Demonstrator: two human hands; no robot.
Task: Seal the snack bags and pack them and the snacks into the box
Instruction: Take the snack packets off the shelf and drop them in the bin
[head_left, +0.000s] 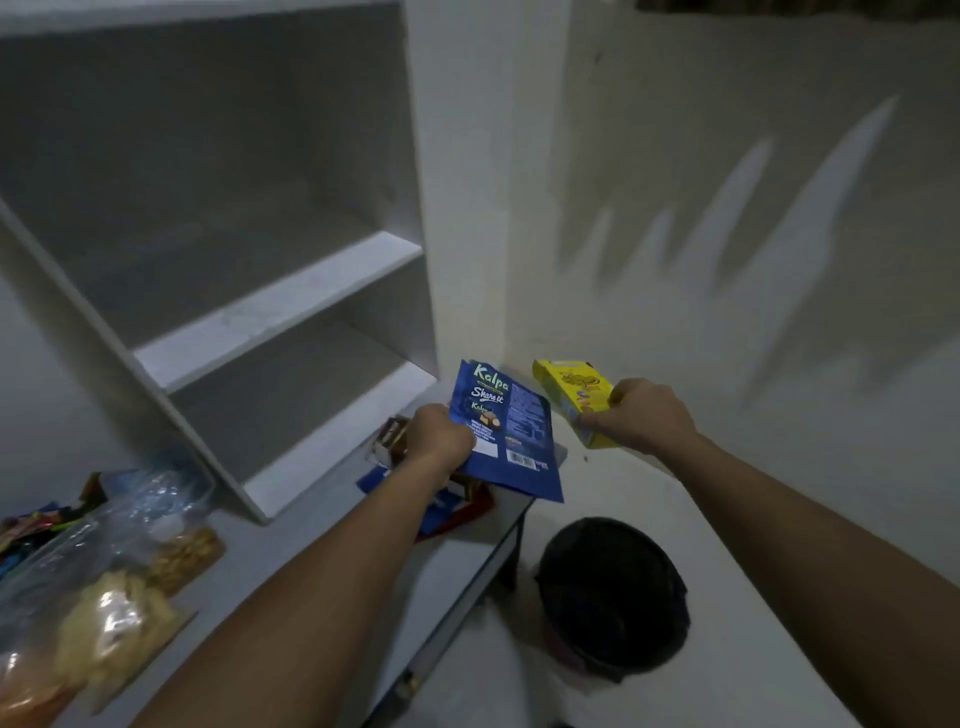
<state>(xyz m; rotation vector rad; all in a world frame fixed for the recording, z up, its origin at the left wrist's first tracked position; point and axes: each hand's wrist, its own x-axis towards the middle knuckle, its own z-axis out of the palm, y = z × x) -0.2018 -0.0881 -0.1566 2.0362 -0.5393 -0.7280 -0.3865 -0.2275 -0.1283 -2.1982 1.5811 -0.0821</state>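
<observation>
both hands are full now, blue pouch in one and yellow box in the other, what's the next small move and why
Probably carry both toward the packing box, which isn't in view, so look for it first. The left hand grips the blue Kalpa pouch and the right hand holds the yellow snack box, both lifted off the desk, so neither hand is free to pick up more.

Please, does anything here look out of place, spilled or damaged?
Nothing looks spilled or damaged. One thing stands out: some snack packets under the left hand lie at the table's far corner, partly over its edge above the black bin. The blue pouch and yellow box are held in hand.
</observation>
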